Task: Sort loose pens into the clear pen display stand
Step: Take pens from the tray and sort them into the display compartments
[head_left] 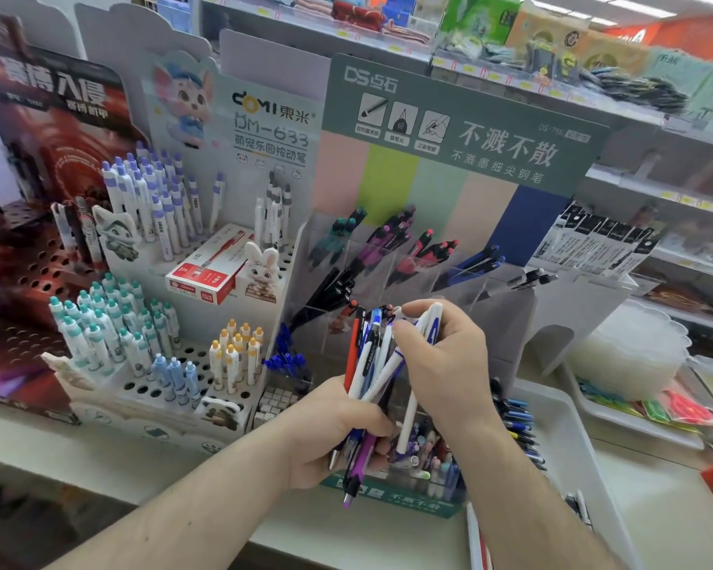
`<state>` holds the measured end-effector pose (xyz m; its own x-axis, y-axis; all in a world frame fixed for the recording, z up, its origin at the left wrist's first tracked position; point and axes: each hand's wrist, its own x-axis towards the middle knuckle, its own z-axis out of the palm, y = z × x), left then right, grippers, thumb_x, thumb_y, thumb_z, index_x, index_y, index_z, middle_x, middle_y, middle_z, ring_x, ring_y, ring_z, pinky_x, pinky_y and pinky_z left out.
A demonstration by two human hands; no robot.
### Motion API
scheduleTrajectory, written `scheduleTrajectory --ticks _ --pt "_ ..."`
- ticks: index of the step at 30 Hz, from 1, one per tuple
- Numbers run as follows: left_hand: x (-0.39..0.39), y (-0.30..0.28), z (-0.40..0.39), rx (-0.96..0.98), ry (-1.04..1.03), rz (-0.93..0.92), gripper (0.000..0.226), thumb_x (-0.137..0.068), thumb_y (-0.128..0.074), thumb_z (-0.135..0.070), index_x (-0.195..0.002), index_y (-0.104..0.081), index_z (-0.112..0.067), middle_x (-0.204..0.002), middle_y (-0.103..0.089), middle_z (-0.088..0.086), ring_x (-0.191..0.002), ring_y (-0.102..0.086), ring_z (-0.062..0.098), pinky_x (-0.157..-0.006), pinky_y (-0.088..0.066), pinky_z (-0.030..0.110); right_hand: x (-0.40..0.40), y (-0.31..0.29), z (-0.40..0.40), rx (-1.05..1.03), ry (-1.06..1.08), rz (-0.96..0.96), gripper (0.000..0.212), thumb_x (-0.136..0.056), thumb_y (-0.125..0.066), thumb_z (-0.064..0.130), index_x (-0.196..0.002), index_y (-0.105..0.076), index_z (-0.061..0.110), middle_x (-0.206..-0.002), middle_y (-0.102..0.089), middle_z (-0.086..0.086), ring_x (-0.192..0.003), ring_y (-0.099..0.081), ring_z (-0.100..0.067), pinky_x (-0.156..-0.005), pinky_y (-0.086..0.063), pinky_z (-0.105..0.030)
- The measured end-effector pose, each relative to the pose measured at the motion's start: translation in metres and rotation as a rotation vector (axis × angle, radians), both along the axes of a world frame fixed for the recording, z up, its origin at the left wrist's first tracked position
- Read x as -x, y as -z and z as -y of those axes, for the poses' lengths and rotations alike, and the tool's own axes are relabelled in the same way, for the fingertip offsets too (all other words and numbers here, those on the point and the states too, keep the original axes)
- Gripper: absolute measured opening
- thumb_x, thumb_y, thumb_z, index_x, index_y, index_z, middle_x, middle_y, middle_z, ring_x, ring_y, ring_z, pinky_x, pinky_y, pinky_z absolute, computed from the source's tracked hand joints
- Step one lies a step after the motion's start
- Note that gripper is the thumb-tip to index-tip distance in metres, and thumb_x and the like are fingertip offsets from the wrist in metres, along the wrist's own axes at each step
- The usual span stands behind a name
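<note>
Where the left hand (pixel 338 429) grips them low down, held as a mixed bundle of pens (pixel 367 364), red, blue, white and purple, fanning upward just before the clear stand (pixel 387 273). Pinched at the top by the right hand (pixel 445 364), one white-and-blue pen (pixel 422 335), fingers curled round it. Behind, stand slots sorted by colour: teal, purple, red, blue, black; to the right, a white tray (pixel 564 429) of more pens, blurred and partly hidden by the forearm.

pen bundle (pixel 371 364) before clear stand (pixel 420 277), tray (pixel 569 438) right.
</note>
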<state>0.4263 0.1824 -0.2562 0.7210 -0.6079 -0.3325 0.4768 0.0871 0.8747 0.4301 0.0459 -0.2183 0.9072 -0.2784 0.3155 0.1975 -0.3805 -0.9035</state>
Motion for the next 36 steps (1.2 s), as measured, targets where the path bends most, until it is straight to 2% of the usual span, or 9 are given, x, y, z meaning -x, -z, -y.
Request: scheduleTrajectory --ticks 5,9,11,13,16,21,25,29,36 --pt "-0.004 -0.001 0.002 0.032 0.040 0.033 0.034 -0.076 -0.062 0.010 -0.108 -0.054 -0.001 -0.073 -0.058 0.011 -0.062 -0.062 0.021 -0.063 -0.056 0.033 0.006 -0.005 0.001 0.029 0.055 0.100 0.018 -0.090 -0.063 0.003 -0.081 -0.061 0.018 -0.065 -0.057 -0.008 -0.060 -0.055 -0.029 -0.056 -0.049 -0.041" --pt "-0.002 0.002 0.002 0.033 0.105 0.066 0.027 -0.073 -0.061 0.009 -0.096 -0.055 -0.004 -0.073 -0.059 0.009 -0.061 -0.063 0.019 -0.059 -0.053 0.031 0.006 -0.019 0.006 0.051 0.182 0.191 0.029 -0.088 -0.062 0.001 -0.080 -0.058 0.029 -0.058 -0.059 0.011 -0.047 -0.047 -0.002 -0.047 -0.040 -0.020" --pt "-0.001 0.008 0.001 0.017 0.086 0.060 0.031 -0.069 -0.062 0.006 -0.098 -0.055 -0.002 -0.074 -0.057 0.009 -0.061 -0.059 0.020 -0.058 -0.051 0.030 0.000 -0.027 0.020 -0.021 0.324 0.220 0.028 -0.084 -0.062 0.005 -0.079 -0.057 0.032 -0.057 -0.058 0.015 -0.050 -0.049 -0.002 -0.052 -0.045 -0.027" --pt "-0.002 0.015 -0.003 0.048 0.034 0.023 0.032 -0.065 -0.064 0.002 -0.095 -0.053 -0.003 -0.072 -0.055 0.007 -0.062 -0.056 0.020 -0.059 -0.051 0.033 -0.005 -0.033 0.032 -0.165 0.431 0.224 0.018 -0.077 -0.059 0.016 -0.076 -0.059 0.034 -0.064 -0.059 0.010 -0.058 -0.053 -0.014 -0.060 -0.047 -0.039" --pt "-0.005 0.018 -0.007 0.236 -0.049 -0.112 0.035 -0.063 -0.064 0.002 -0.092 -0.051 -0.010 -0.068 -0.053 0.004 -0.060 -0.056 0.018 -0.059 -0.052 0.033 -0.008 -0.031 0.037 -0.356 0.459 0.159 0.009 -0.074 -0.056 0.020 -0.076 -0.056 0.029 -0.067 -0.055 0.003 -0.063 -0.049 -0.019 -0.062 -0.041 -0.038" --pt "-0.012 0.013 -0.003 0.516 -0.256 -0.211 0.039 -0.064 -0.058 0.000 -0.100 -0.049 -0.014 -0.066 -0.054 0.000 -0.048 -0.051 0.011 -0.043 -0.047 0.023 -0.004 -0.012 0.032 -0.428 0.414 -0.040 0.018 -0.094 -0.054 0.010 -0.079 -0.049 0.018 -0.074 -0.049 -0.007 -0.067 -0.045 -0.022 -0.059 -0.040 -0.034" --pt "-0.015 0.013 -0.002 0.573 -0.356 -0.198 0.033 -0.067 -0.060 -0.002 -0.098 -0.055 -0.013 -0.073 -0.061 0.003 -0.047 -0.053 0.012 -0.041 -0.048 0.025 -0.002 0.001 0.027 -0.375 0.355 -0.128 0.016 -0.095 -0.055 0.013 -0.080 -0.050 0.018 -0.073 -0.049 -0.008 -0.068 -0.046 -0.023 -0.058 -0.038 -0.035" --pt "-0.016 0.013 -0.005 0.566 -0.309 -0.164 0.036 -0.067 -0.066 -0.002 -0.100 -0.054 -0.014 -0.074 -0.061 0.003 -0.049 -0.056 0.013 -0.043 -0.050 0.026 -0.001 0.006 0.024 -0.349 0.318 -0.163 0.015 -0.095 -0.054 0.011 -0.082 -0.050 0.016 -0.069 -0.047 -0.005 -0.065 -0.043 -0.020 -0.057 -0.038 -0.035" --pt "-0.017 0.014 -0.008 0.562 -0.232 -0.077 0.051 -0.055 -0.075 -0.004 -0.099 -0.052 -0.014 -0.075 -0.062 0.003 -0.055 -0.060 0.016 -0.049 -0.052 0.029 -0.009 0.011 0.017 -0.614 0.308 -0.282 0.009 -0.100 -0.053 0.017 -0.093 -0.049 0.014 -0.075 -0.047 -0.006 -0.057 -0.038 -0.014 -0.041 -0.035 -0.022"
